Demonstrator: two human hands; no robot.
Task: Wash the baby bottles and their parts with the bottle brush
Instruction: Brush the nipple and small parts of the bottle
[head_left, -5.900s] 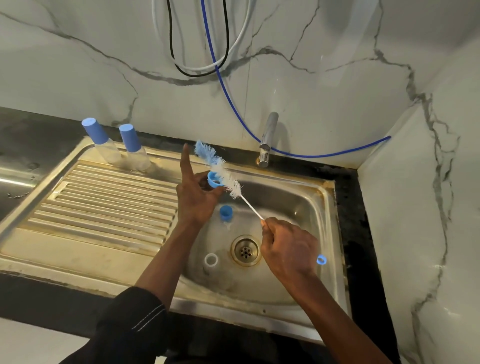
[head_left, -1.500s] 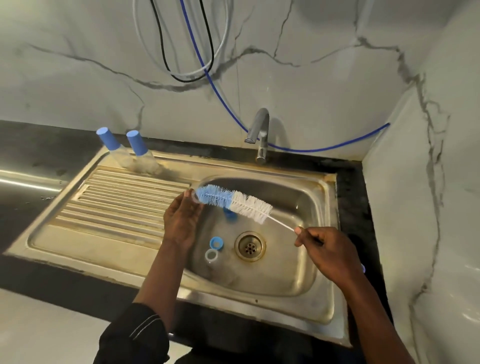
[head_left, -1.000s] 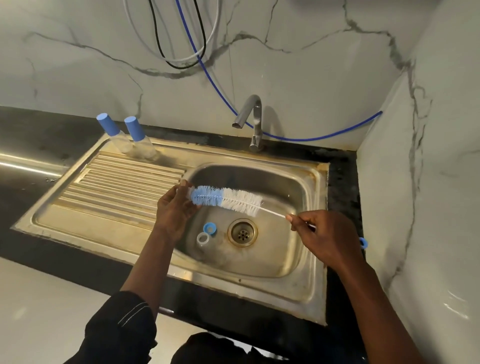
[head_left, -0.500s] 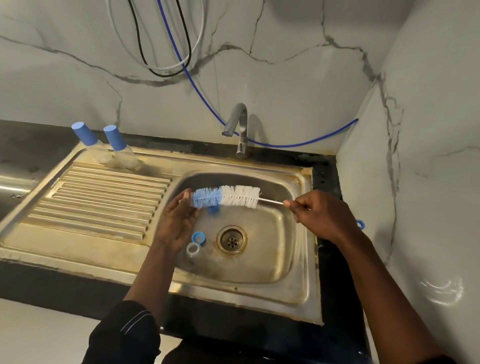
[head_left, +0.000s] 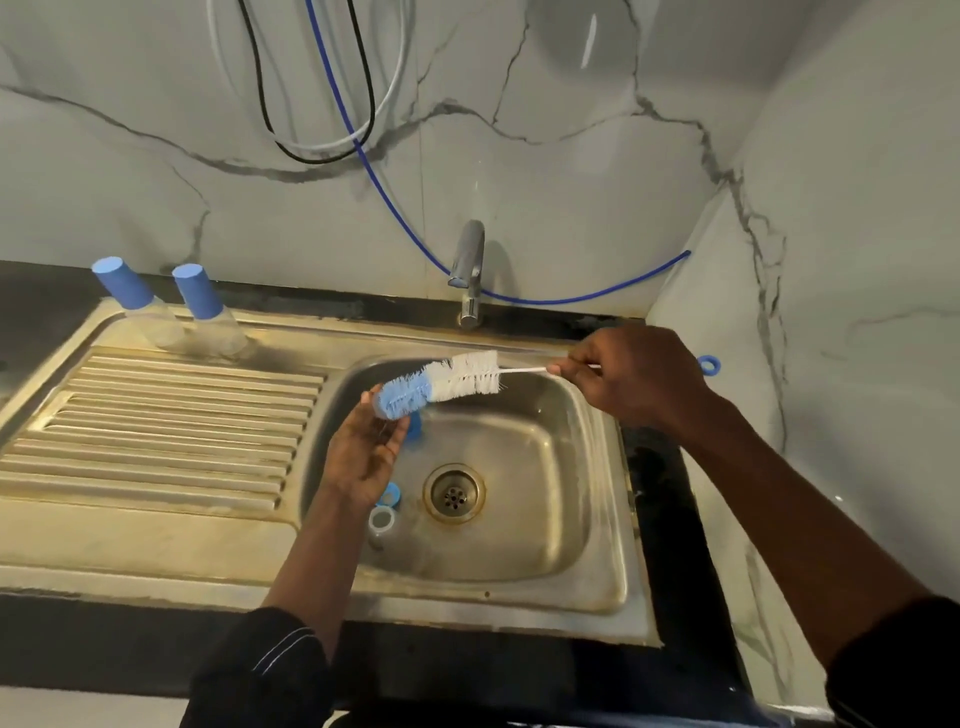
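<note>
Head view: the right hand (head_left: 628, 379) hangs over the sink (head_left: 597, 587) at about one o'clock from the drain (head_left: 454, 492). Its fingers (head_left: 569, 368) are curled and pinch the thin white stem of the bottle brush (head_left: 441, 382). The brush lies nearly level above the basin, white bristles toward the right hand, blue bristles toward nine o'clock. The blue loop (head_left: 708, 365) at the stem's end shows past the right wrist.

The left hand (head_left: 363, 447) is at ten o'clock from the drain, palm up, fingers straight and loosely spread, gripping nothing. The blue tip of the brush touches its fingertips.

In the basin lie three small parts: a blue part (head_left: 414, 425), half hidden by the left hand, at eleven o'clock from the drain, and a blue ring (head_left: 390, 493) and a clear ring (head_left: 382, 521), just beside each other, at nine o'clock from it.

Two clear baby bottles (head_left: 171, 327) with blue caps stand side by side at the far edge of the ribbed drainboard (head_left: 156, 415), at ten o'clock. The tap (head_left: 470, 270) stands at twelve o'clock, with a blue hose (head_left: 571, 299) running behind it along the marble wall.
</note>
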